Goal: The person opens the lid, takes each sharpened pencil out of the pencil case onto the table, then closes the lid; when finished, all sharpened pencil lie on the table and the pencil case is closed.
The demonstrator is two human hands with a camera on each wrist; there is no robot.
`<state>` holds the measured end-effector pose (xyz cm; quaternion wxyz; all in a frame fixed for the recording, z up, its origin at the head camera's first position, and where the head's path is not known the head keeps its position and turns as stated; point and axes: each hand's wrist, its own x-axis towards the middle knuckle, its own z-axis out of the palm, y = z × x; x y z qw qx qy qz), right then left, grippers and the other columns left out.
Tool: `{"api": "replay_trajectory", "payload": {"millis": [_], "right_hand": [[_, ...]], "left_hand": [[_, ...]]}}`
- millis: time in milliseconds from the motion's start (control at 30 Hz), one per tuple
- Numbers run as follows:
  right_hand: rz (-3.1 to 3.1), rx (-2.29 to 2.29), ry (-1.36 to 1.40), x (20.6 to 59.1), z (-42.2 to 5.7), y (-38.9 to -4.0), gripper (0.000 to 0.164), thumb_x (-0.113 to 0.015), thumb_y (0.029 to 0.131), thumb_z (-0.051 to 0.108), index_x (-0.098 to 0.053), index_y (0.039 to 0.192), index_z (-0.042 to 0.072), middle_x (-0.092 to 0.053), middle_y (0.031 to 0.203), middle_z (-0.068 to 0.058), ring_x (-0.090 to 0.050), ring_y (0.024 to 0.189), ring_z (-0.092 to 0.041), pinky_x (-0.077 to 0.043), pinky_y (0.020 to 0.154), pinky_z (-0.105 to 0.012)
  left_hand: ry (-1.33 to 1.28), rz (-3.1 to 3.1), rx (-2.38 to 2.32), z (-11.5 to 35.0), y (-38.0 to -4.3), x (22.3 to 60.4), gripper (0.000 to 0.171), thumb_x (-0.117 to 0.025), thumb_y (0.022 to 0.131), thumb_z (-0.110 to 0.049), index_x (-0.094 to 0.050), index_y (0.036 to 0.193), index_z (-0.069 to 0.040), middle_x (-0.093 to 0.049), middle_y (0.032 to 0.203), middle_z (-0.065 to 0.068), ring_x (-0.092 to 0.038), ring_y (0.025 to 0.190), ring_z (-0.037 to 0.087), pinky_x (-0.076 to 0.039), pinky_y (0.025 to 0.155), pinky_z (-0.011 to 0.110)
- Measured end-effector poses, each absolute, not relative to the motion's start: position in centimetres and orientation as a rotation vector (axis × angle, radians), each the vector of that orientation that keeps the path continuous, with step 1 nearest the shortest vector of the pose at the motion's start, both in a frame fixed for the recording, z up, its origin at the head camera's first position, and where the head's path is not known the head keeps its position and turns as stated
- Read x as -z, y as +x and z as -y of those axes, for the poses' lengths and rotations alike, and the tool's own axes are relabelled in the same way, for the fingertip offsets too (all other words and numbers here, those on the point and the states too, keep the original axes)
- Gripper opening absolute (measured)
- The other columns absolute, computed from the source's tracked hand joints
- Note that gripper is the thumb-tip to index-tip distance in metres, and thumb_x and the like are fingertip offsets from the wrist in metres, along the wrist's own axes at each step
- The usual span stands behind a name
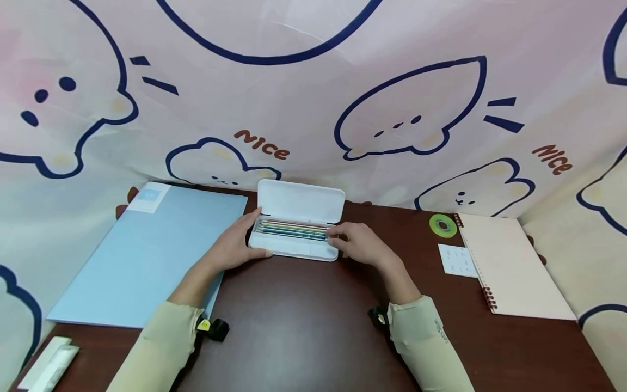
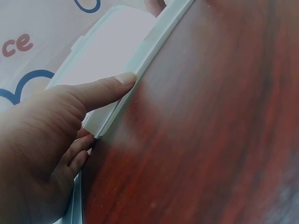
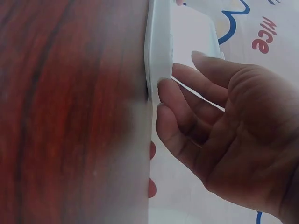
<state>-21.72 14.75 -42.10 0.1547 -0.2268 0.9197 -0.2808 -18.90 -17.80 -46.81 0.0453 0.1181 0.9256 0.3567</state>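
Observation:
A white pencil case (image 1: 294, 249) lies on the table with its lid (image 1: 301, 201) raised at the back. Several coloured pencils (image 1: 292, 229) lie side by side in it, running left to right. My left hand (image 1: 234, 246) holds the case by its left end, thumb (image 2: 110, 91) along the front edge and fingers at the side. At the opposite end is my right hand (image 1: 363, 246), its fingertips over the pencils' right ends. The right wrist view shows the thumb (image 3: 215, 67) apart from the loosely bent fingers, two fingertips right at the case's edge.
A large light blue folder (image 1: 147, 256) lies left of the case, with white wrapped strips (image 1: 54, 365) nearer the front corner. To the right are a green ring-shaped roll (image 1: 436, 219), a small printed card (image 1: 456, 260) and a spiral notebook (image 1: 514, 267). A patterned curtain (image 1: 303, 109) hangs behind.

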Motion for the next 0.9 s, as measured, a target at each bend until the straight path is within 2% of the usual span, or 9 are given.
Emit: {"api": "replay_trajectory", "payload": {"millis": [167, 267, 400, 700, 900], "right_hand": [[-2.626, 0.695, -0.726, 41.8, -14.6, -22.0, 0.036, -0.06, 0.103, 0.025, -0.066, 0.135, 0.01, -0.063, 0.137, -0.011, -0.066, 0.079, -0.011, -0.055, 0.077, -0.029], [-2.668, 0.652, -0.755, 41.9, -14.4, -21.9, 0.034, -0.061, 0.102, 0.024, -0.069, 0.133, 0.011, -0.064, 0.133, -0.01, -0.064, 0.098, -0.015, -0.053, 0.089, -0.035], [-2.731, 0.614, -0.769, 42.2, -14.3, -21.8, 0.029, -0.063, 0.101, 0.019, -0.073, 0.128, 0.012, -0.068, 0.124, -0.008, -0.061, 0.112, -0.02, -0.051, 0.095, -0.041], [-2.78, 0.581, -0.726, 42.4, -13.5, -21.7, 0.02, -0.067, 0.098, 0.014, -0.078, 0.114, 0.014, -0.073, 0.114, -0.004, -0.063, 0.102, -0.017, -0.053, 0.09, -0.039], [-2.788, 0.602, -0.699, 42.4, -13.7, -21.7, 0.022, -0.069, 0.096, 0.014, -0.079, 0.116, 0.014, -0.075, 0.117, -0.003, -0.066, 0.107, -0.017, -0.054, 0.092, -0.038]], "left_hand": [[0.383, -2.821, -1.034, 17.6, -19.3, 46.5, 0.109, -0.084, 0.081, -0.043, -0.021, 0.163, -0.011, -0.028, 0.164, 0.02, -0.035, 0.146, 0.042, -0.034, 0.114, 0.065], [0.41, -2.837, -1.001, 17.5, -19.1, 46.5, 0.105, -0.083, 0.082, -0.043, -0.024, 0.162, -0.01, -0.029, 0.163, 0.022, -0.035, 0.145, 0.044, -0.035, 0.113, 0.065], [0.443, -2.857, -0.973, 17.5, -18.9, 46.4, 0.104, -0.083, 0.082, -0.044, -0.026, 0.162, -0.01, -0.03, 0.162, 0.023, -0.035, 0.145, 0.046, -0.035, 0.112, 0.066], [0.433, -2.888, -0.924, 17.5, -18.6, 46.9, 0.104, -0.082, 0.082, -0.047, -0.026, 0.162, -0.011, -0.031, 0.161, 0.022, -0.035, 0.144, 0.045, -0.035, 0.112, 0.065], [0.447, -2.901, -0.913, 17.2, -18.8, 46.8, 0.105, -0.083, 0.081, -0.047, -0.027, 0.161, -0.01, -0.033, 0.161, 0.022, -0.036, 0.144, 0.044, -0.035, 0.113, 0.065]]}}
